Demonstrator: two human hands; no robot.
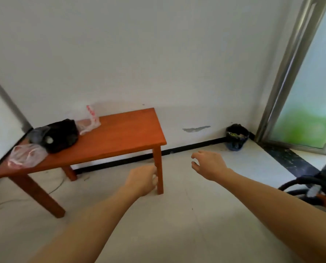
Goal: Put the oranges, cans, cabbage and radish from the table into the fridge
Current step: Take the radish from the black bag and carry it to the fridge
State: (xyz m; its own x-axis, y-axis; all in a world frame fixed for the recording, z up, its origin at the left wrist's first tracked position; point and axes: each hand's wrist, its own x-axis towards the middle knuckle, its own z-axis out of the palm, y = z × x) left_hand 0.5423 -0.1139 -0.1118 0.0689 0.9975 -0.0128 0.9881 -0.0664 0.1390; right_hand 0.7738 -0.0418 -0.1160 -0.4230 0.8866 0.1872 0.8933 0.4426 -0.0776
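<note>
An orange-brown wooden table (120,137) stands against the white wall at the left. On its left end lie a black plastic bag (63,135) and two thin clear-pink plastic bags, one (88,122) by the wall and one (25,154) at the front left. No oranges, cans, cabbage or radish show outside the bags. My left hand (142,179) hangs in front of the table's near right leg, fingers curled, holding nothing. My right hand (207,164) is stretched out over the floor right of the table, fingers apart and empty. The fridge is not identifiable.
A small dark bin (236,137) with rubbish sits in the wall corner at the right. A glass sliding door with metal frame (283,76) is at far right. Black hoses and a dark appliance (318,188) lie on the floor at the right edge.
</note>
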